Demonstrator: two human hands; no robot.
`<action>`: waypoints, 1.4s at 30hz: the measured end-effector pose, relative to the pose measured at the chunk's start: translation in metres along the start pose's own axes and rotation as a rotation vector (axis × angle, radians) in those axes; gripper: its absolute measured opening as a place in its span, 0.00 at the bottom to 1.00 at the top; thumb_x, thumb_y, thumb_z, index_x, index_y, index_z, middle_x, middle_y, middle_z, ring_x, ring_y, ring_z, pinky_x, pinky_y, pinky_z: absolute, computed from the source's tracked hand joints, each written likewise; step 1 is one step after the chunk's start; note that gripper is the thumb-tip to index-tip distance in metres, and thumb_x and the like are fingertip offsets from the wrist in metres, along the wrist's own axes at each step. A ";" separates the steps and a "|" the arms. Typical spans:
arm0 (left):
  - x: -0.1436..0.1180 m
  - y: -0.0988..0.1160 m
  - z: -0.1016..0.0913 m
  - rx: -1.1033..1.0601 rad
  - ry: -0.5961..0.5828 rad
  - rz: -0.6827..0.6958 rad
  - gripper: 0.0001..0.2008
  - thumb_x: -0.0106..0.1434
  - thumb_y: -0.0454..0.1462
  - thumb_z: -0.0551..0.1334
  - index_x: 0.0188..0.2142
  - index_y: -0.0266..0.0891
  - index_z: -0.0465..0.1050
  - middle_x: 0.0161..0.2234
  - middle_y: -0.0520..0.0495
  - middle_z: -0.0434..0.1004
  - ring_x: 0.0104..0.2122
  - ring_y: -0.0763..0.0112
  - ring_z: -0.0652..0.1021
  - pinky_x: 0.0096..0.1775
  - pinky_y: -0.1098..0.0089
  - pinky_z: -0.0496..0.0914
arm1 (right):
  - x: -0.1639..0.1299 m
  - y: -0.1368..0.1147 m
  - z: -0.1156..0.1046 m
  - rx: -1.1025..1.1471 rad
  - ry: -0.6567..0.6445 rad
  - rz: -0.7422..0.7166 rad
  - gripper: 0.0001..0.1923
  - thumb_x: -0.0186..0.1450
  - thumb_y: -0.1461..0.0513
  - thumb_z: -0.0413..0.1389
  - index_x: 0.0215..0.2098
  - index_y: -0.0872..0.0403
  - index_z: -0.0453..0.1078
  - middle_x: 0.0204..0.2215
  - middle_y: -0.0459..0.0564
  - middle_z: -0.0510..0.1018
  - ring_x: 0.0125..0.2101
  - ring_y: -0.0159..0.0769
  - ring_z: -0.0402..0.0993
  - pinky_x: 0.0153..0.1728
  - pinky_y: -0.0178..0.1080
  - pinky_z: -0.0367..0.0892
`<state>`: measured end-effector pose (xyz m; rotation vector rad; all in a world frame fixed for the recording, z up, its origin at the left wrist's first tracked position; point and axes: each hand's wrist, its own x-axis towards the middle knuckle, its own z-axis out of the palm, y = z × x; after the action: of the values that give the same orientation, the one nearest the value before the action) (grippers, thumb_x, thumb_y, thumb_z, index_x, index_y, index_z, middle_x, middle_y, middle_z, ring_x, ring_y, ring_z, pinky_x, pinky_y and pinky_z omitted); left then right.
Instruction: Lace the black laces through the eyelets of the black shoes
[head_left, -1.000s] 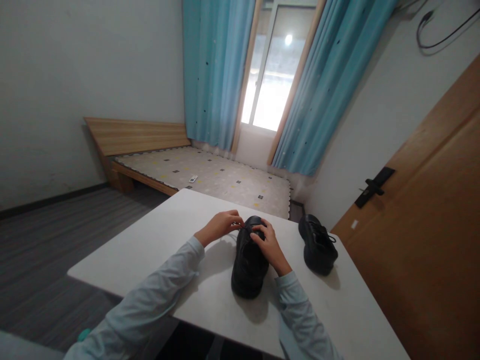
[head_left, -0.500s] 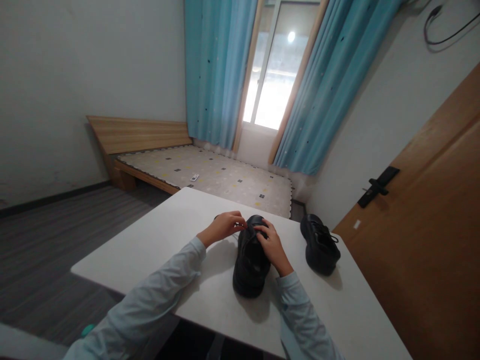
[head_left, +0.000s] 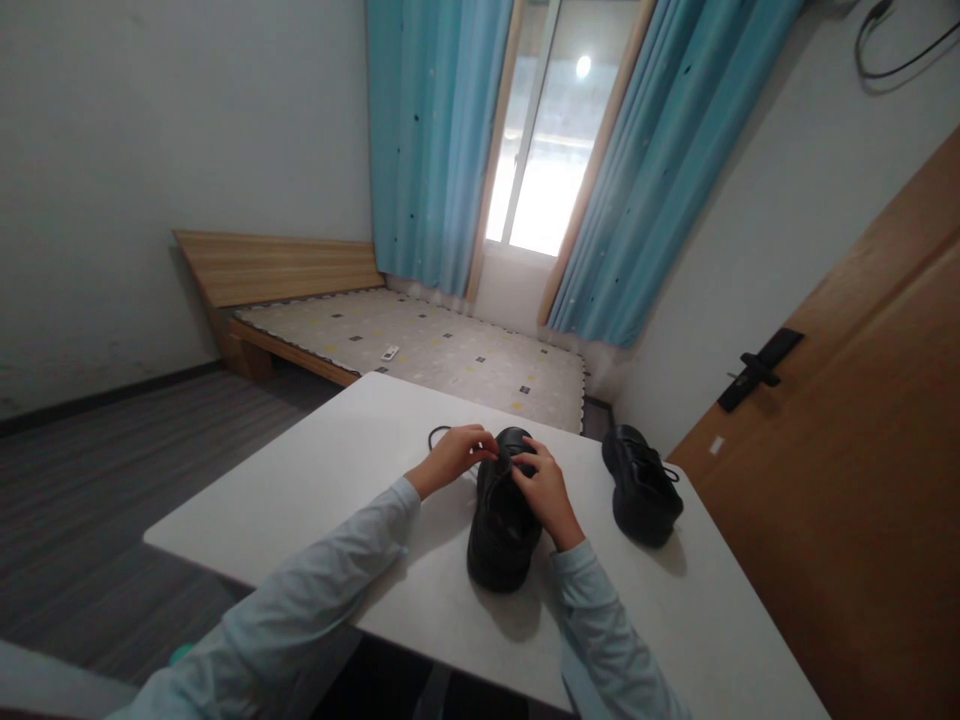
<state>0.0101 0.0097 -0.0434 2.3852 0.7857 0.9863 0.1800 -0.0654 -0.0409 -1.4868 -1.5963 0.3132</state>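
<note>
Behind your white table [head_left: 315, 500] you see a low bed [head_left: 420, 350], blue curtains [head_left: 427, 140] and a window [head_left: 540, 130]; a wooden door [head_left: 862, 450] is at your right. One black shoe [head_left: 499, 535] stands on the table in front of you. Your left hand [head_left: 454, 458] pinches a black lace [head_left: 439, 433] at the shoe's far end, and your right hand [head_left: 546, 490] lies on top of the shoe, fingers bent around the laces. A second black shoe [head_left: 643, 488] stands apart, to the right.

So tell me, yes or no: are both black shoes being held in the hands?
No, both the left hand and right hand are on the nearer shoe, while the second shoe sits untouched on the white table.
</note>
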 end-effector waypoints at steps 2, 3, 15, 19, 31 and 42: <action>0.000 0.000 0.000 -0.018 -0.007 -0.007 0.02 0.55 0.33 0.64 0.30 0.39 0.75 0.30 0.51 0.74 0.29 0.74 0.73 0.33 0.75 0.65 | 0.000 -0.002 0.000 -0.026 -0.003 -0.006 0.07 0.54 0.64 0.57 0.29 0.52 0.77 0.48 0.55 0.72 0.49 0.45 0.67 0.53 0.49 0.57; 0.001 0.000 0.000 -0.028 -0.011 -0.014 0.02 0.55 0.34 0.64 0.30 0.39 0.75 0.30 0.50 0.74 0.29 0.74 0.73 0.33 0.75 0.65 | 0.000 -0.003 0.000 -0.035 0.001 -0.009 0.06 0.54 0.64 0.58 0.29 0.52 0.77 0.47 0.55 0.72 0.48 0.45 0.67 0.52 0.49 0.58; -0.001 -0.002 -0.017 0.040 -0.067 0.011 0.06 0.57 0.31 0.59 0.34 0.39 0.74 0.32 0.48 0.74 0.31 0.73 0.73 0.35 0.74 0.67 | -0.003 -0.004 0.001 -0.049 0.046 -0.021 0.06 0.57 0.64 0.55 0.28 0.52 0.75 0.44 0.54 0.72 0.46 0.45 0.67 0.50 0.48 0.60; -0.001 -0.009 -0.022 0.276 0.182 -0.105 0.07 0.56 0.30 0.58 0.33 0.39 0.74 0.32 0.46 0.70 0.35 0.67 0.72 0.40 0.69 0.66 | -0.004 -0.004 0.001 -0.038 0.076 -0.039 0.06 0.57 0.64 0.54 0.26 0.52 0.73 0.42 0.54 0.72 0.45 0.44 0.67 0.50 0.48 0.60; 0.006 0.005 -0.023 -0.526 0.272 -0.273 0.14 0.57 0.43 0.59 0.38 0.35 0.72 0.32 0.45 0.77 0.34 0.68 0.77 0.37 0.68 0.72 | -0.002 -0.005 -0.005 -0.051 0.193 -0.031 0.06 0.59 0.64 0.49 0.25 0.52 0.64 0.37 0.53 0.72 0.43 0.42 0.67 0.48 0.44 0.59; 0.002 0.017 -0.013 -0.739 0.078 -0.271 0.16 0.57 0.41 0.59 0.44 0.36 0.62 0.21 0.56 0.68 0.24 0.74 0.74 0.33 0.69 0.70 | 0.006 0.000 -0.025 0.249 0.360 0.135 0.11 0.61 0.56 0.48 0.31 0.54 0.65 0.36 0.54 0.75 0.34 0.38 0.72 0.36 0.42 0.67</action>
<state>0.0070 0.0003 -0.0239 1.5753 0.6058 1.0298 0.1993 -0.0694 -0.0236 -1.3699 -1.1320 0.2895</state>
